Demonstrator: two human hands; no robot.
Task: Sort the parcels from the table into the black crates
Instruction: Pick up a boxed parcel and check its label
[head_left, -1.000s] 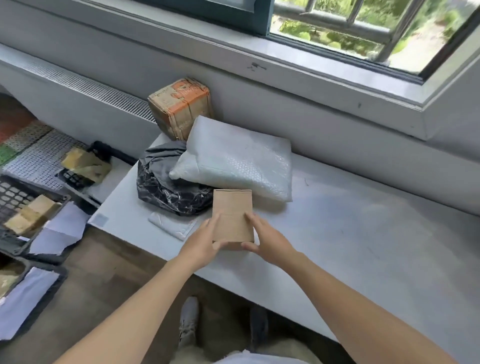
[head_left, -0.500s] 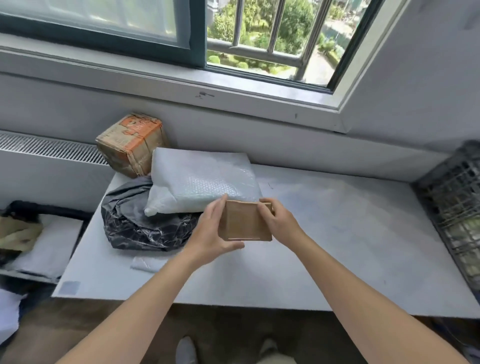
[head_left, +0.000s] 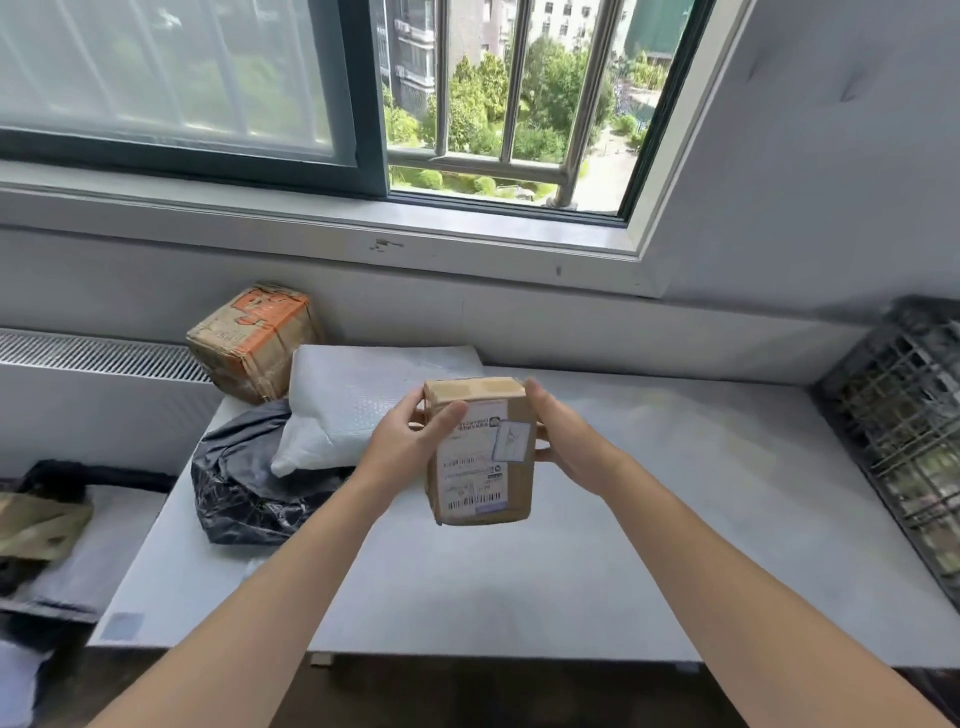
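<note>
I hold a small brown cardboard parcel (head_left: 480, 452) upright above the white table (head_left: 649, 519), its white shipping label turned toward me. My left hand (head_left: 410, 441) grips its left side with the thumb across the front. My right hand (head_left: 563, 439) grips its right side. Behind it on the table lie a white bubble-wrap mailer (head_left: 363, 400), a black plastic bag parcel (head_left: 244, 483) partly under the mailer, and a taped orange-and-brown box (head_left: 254, 343) against the wall. A black crate (head_left: 904, 415) stands at the table's right end.
At the lower left a black crate (head_left: 47, 478) holds a white mailer and a crumpled tan parcel (head_left: 41, 525). A radiator grille (head_left: 98, 356) runs along the wall at left. The window sill (head_left: 322, 234) juts out above the table's back.
The small parcel has been lifted off the table and turned over, so its label side now faces me. My view has risen toward the window and swung right.
</note>
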